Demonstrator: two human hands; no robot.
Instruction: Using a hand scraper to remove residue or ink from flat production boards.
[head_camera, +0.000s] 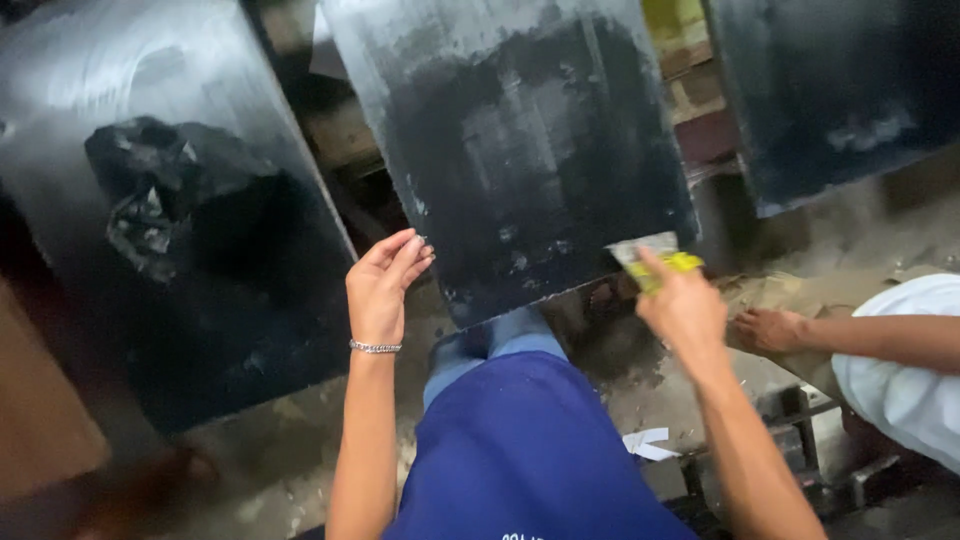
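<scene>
A dark painted metal panel (520, 140) leans upright in front of me, its lower edge resting near my knee. My right hand (682, 305) holds a small yellow-handled scraper (652, 262) whose blade meets the panel's lower right corner. My left hand (383, 285), with a silver bracelet at the wrist, is raised with straight fingers beside the panel's lower left edge, holding nothing. My blue-clad leg (520, 440) fills the bottom centre.
A second dark panel (150, 200) with a crumpled black rag leans at the left, a third (830, 90) at the upper right. Another person's bare foot (770, 328) and white-clad leg lie at the right. The dusty floor (300, 450) holds scraps and a paper piece.
</scene>
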